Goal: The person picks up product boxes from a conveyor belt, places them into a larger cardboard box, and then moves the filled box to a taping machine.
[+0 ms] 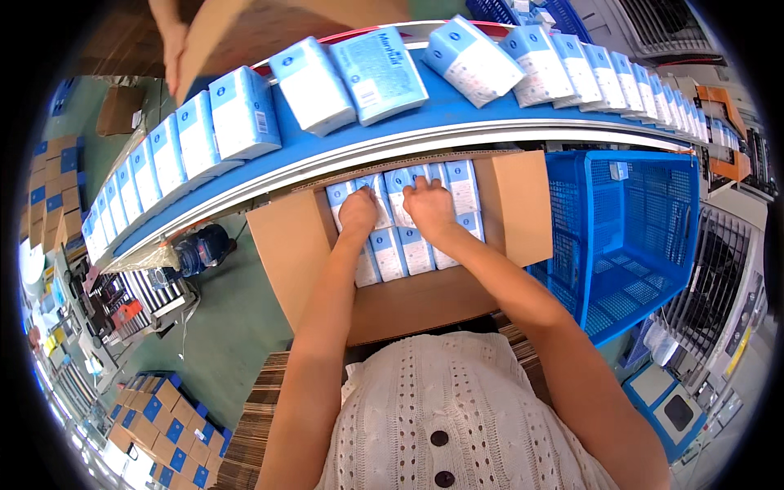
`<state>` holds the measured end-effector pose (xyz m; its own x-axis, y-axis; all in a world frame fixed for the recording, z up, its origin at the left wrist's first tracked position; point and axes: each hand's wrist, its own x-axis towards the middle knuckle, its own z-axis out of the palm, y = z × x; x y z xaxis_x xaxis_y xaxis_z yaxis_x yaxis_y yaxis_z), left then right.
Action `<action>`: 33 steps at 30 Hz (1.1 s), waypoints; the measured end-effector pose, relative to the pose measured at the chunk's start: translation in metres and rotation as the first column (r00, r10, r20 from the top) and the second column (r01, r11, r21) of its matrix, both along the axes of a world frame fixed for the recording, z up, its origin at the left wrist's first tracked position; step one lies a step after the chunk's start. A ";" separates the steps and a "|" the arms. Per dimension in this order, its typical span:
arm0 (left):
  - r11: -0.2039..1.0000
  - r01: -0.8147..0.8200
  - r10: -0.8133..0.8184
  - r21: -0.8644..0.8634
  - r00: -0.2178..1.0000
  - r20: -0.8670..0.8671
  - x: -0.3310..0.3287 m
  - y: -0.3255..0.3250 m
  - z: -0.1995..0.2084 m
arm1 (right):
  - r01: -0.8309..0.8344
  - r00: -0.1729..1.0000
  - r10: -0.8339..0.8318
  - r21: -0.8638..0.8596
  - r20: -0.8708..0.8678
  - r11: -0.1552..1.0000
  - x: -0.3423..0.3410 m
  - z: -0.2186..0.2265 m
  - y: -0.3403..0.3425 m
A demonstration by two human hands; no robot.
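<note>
An open cardboard box (523,204) stands in front of me, with rows of blue-and-white tissue packs (388,253) inside. My left hand (358,211) reaches into the far row at its left part, fingers curled down over a pack. Beside it, my right hand (428,206) has its fingers bent over the packs near the middle of that same row. Both hands are closed on tissue packs, though my fingertips are partly hidden between them. Bare cardboard shows along the box's near side.
Beyond the box, a blue conveyor belt (449,110) carries a curved line of similar packs. A blue plastic crate (584,245) stands at the right. Stacked cartons (167,433) sit at the lower left. Another person's hand (174,57) touches cardboard at the far left.
</note>
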<state>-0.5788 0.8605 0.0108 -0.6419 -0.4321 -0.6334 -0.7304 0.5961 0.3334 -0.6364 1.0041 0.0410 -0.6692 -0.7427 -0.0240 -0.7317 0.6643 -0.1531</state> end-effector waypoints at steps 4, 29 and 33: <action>0.989 0.051 -0.073 -0.139 0.985 -0.157 0.014 0.005 0.002 | -0.135 0.985 0.147 0.127 -0.086 0.983 0.013 -0.023 -0.025; 0.956 -0.085 -0.144 -0.282 0.699 -0.700 -0.122 -0.011 0.211 | 0.144 0.820 -0.446 -0.626 -0.358 0.767 -0.224 0.179 0.079; 0.962 -0.053 -0.104 -0.269 0.839 -0.535 -0.167 0.001 0.200 | 0.159 0.871 -0.300 -0.354 -0.389 0.922 -0.248 0.155 0.122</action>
<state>-0.7459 0.8618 0.2111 -0.8588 -0.5100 -0.0477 -0.4634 0.7337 0.4969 -0.8840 1.1260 0.1959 -0.7121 -0.4897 0.5032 -0.6029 0.7937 -0.0808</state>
